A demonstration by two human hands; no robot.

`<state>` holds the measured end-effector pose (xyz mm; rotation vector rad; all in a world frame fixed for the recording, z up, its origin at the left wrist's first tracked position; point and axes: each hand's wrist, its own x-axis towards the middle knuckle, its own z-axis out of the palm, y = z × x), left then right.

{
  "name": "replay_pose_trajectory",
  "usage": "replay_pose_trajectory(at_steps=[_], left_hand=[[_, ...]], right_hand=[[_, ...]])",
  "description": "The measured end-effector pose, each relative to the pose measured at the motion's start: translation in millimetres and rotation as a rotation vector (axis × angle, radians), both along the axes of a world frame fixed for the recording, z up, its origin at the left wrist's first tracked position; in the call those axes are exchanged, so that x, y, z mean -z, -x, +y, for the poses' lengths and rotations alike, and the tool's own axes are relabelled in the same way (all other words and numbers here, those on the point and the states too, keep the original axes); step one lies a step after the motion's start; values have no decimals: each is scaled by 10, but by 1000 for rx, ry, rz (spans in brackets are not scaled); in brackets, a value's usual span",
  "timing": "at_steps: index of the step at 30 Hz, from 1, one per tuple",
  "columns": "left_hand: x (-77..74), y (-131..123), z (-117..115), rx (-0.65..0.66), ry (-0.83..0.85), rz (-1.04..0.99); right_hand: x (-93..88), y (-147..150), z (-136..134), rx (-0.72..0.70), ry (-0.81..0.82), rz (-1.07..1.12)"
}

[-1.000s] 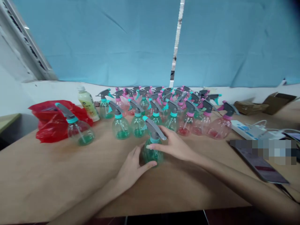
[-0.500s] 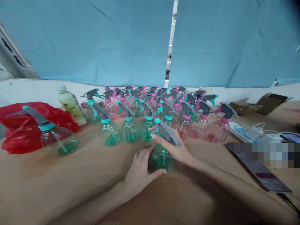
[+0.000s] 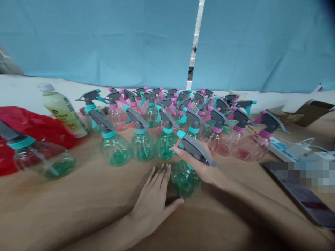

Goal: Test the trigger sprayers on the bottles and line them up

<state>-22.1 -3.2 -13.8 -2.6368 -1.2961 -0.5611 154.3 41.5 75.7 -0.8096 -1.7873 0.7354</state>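
A green spray bottle (image 3: 185, 179) with a grey and turquoise trigger head stands on the table in front of me. My right hand (image 3: 200, 162) is wrapped round its neck, just under the head. My left hand (image 3: 154, 195) lies flat beside the bottle on its left, fingers stretched forward and thumb out near the base; whether it touches the bottle I cannot tell. Just beyond stand green spray bottles (image 3: 142, 146) in a row, with pink spray bottles (image 3: 252, 148) at its right end. Several more are packed behind them.
At the left, another green spray bottle (image 3: 49, 162) stands before a red plastic bag (image 3: 39, 123) and a pale yellow bottle (image 3: 62, 111). A dark phone-like slab (image 3: 298, 195), a white power strip (image 3: 282, 150) and an open cardboard box (image 3: 314, 111) are on the right.
My left hand has come off the bottle's side, flattening with its fingers more stretched out. My right hand keeps its hold. The whole view has shifted and come slightly closer.
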Motion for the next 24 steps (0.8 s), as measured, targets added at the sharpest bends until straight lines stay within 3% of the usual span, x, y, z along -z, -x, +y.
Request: replay_pose_trajectory(at_steps=[9, 24], left_hand=[[-115, -32, 16, -2, 67, 89], [-82, -19, 9, -2, 61, 84]], right_hand=[[-9, -10, 3, 19, -35, -26], [42, -46, 10, -60, 17, 18]])
